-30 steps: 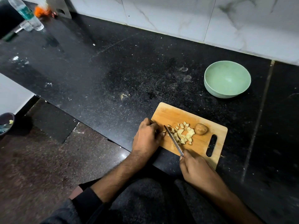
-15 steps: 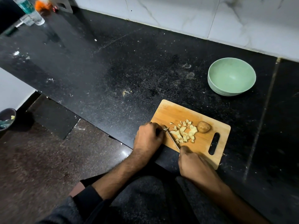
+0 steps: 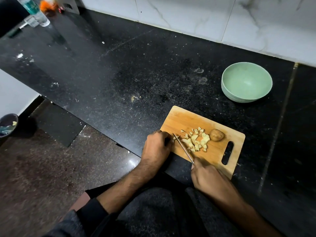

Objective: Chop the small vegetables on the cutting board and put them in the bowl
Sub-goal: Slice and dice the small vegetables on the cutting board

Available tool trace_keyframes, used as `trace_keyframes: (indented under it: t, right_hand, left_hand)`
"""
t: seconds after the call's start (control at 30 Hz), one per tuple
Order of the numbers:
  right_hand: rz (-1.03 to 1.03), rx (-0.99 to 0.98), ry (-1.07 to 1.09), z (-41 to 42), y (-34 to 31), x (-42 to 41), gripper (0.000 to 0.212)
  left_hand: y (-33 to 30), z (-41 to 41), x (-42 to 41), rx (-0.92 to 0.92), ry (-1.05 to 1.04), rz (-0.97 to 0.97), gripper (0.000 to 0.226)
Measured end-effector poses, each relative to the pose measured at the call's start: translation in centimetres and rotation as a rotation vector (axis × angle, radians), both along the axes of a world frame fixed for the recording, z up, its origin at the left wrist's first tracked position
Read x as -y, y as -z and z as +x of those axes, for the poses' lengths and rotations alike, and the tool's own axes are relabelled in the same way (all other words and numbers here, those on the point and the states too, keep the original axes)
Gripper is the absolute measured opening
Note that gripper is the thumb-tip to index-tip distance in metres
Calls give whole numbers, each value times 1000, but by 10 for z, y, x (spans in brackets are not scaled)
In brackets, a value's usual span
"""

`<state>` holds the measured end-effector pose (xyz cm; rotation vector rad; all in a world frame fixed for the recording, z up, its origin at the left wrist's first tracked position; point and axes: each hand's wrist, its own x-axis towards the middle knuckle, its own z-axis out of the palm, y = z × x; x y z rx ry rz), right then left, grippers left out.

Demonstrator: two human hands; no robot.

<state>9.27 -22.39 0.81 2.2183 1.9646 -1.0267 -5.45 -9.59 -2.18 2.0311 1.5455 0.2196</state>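
Far left on the black worktop [image 3: 106, 69], a clear bottle [image 3: 35, 11]; lower left, on the floor, a dark bowl [image 3: 7, 124]. Near centre, left hand [image 3: 156, 147] at the left edge of the wooden cutting board [image 3: 188, 119], fingers curled over a small piece beside the blade. Knife [image 3: 183, 147] slanting across the board, handle wrapped in the right hand [image 3: 206, 177]. Right of the blade, a heap of pale chopped pieces [image 3: 196, 140], then one whole brown vegetable [image 3: 216, 135] touching the heap. Far right, well apart from the board, green bowl [image 3: 246, 82].
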Motion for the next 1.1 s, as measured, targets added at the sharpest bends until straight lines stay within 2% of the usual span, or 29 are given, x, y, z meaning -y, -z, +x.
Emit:
trace_keyframes:
  t: [0.3,0.5,0.83,0.97,1.1]
  right_hand:
    - [-78,90,52,-5,0,-11,22]
    - [-174,-6,26,14,-5,12,22]
    - [-141,-30,-24,15,-9,15,21]
    - [-154,-22,5,17,-10,12,19]
    - [-102,-1,5,10,-3,7,8]
  left_hand:
    - [-2,2,3,-12,-8,18,15]
    - [2,-2,-2,13,3,41,12]
    - [-5,14,-2,90,167,2,30]
    - [-11,21,-3,164,110,-109,37]
    - [-14,13,-5,202,18,-35,42]
